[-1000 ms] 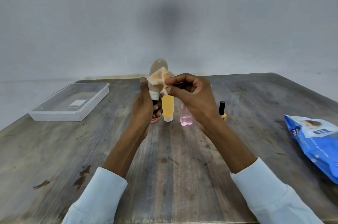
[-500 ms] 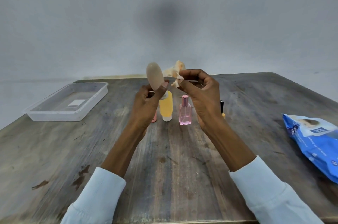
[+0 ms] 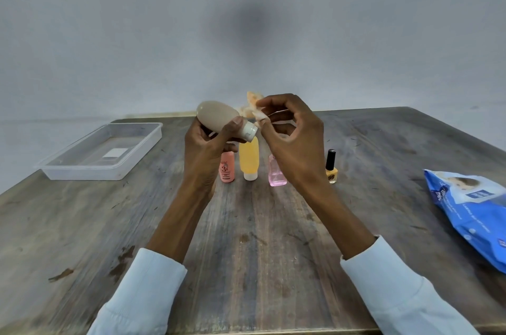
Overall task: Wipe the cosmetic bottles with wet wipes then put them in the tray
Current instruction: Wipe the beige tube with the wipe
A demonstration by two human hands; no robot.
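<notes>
My left hand grips a beige bottle above the table, tilted so its white cap points down and right. My right hand pinches a crumpled orange-stained wet wipe right beside the cap. Under the hands a row stands on the table: a small pink tube, a yellow bottle, a pink perfume bottle partly hidden by my right hand, and a yellow nail polish. The clear plastic tray lies at the left with no bottle in it.
A blue wet wipes pack lies at the table's right edge. The wooden table is worn and stained, with bare wood in front of the bottles. A plain grey wall stands behind.
The beige bottle went from upright to tilted with its cap toward the right. The wipe came off the bottle's body and now sits by the cap.
</notes>
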